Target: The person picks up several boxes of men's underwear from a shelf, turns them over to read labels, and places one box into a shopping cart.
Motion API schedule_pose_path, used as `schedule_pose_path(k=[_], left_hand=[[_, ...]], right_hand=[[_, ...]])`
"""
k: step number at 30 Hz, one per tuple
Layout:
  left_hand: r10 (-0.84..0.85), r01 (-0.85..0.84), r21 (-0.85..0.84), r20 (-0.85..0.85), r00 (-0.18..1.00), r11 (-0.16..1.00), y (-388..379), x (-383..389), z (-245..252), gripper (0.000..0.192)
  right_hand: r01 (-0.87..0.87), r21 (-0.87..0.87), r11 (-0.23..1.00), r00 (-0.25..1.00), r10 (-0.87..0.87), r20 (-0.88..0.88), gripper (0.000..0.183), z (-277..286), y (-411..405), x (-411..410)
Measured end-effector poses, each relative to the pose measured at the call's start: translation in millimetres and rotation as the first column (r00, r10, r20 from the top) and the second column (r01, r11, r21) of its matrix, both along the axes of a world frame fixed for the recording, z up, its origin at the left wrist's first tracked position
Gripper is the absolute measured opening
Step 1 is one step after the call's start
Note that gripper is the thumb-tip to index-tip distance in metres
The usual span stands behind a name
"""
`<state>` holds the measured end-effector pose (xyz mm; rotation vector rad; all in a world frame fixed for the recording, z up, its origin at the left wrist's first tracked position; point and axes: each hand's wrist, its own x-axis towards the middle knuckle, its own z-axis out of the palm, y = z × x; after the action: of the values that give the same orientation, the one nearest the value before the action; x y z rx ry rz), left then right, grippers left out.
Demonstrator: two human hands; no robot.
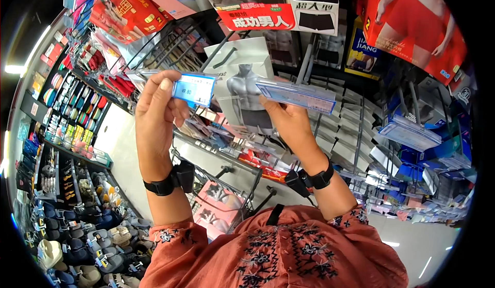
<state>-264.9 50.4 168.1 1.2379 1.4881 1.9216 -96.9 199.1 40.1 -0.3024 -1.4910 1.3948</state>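
My left hand (160, 98) is raised, with thumb and fingers pinching the left end of a blue-edged price tag in a clear holder (194, 89). To its right, my right hand (288, 118) is under a second price tag holder (296, 95), its thumb at the holder's left end; its other fingers are partly hidden, so its grip is unclear. Between the hands hangs a grey and white underwear box (247, 91) on a metal display hook, its lower right part behind my right hand. Both wrists wear black straps with small black devices.
Boxed underwear hangs above, including a red box (421, 29). Another tag holder (410, 133) juts out at right. Below is a wire cart or basket (253, 189) with pink packages (216, 210). Racks of sandals (93, 245) stand at lower left, and metal hooks project around my hands.
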Motion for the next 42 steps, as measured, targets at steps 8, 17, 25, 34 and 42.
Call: schedule_pose_path(k=[8, 17, 25, 34, 42], left_hand=[[-0.059, 0.055, 0.05, 0.087, 0.994, 0.997, -12, -3, -24, 0.031], [0.009, 0.011, -0.131, 0.152, 0.988, 0.991, -44, 7, -74, 0.034], [0.055, 0.041, -0.319, 0.287, 0.956, 0.947, -83, 7, -119, 0.033], [0.141, -0.007, -0.345, 0.366, 0.92, 0.939, -137, -2, -153, 0.04], [0.318, -0.193, -0.345, 0.354, 0.88, 0.918, -192, -26, -163, 0.041]], right_hand=[[0.29, 0.232, 0.928, 0.932, -0.33, 0.152, 0.029, -5, 49, -14], [0.177, 0.107, 0.978, 0.967, -0.193, 0.167, 0.067, -21, 102, -23], [0.377, 0.223, 0.899, 0.876, -0.424, 0.23, 0.053, -26, 137, -37], [0.488, 0.317, 0.813, 0.807, -0.559, 0.192, 0.045, -42, 163, -48], [0.407, 0.221, 0.886, 0.787, -0.463, 0.408, 0.043, -60, 218, -26]])
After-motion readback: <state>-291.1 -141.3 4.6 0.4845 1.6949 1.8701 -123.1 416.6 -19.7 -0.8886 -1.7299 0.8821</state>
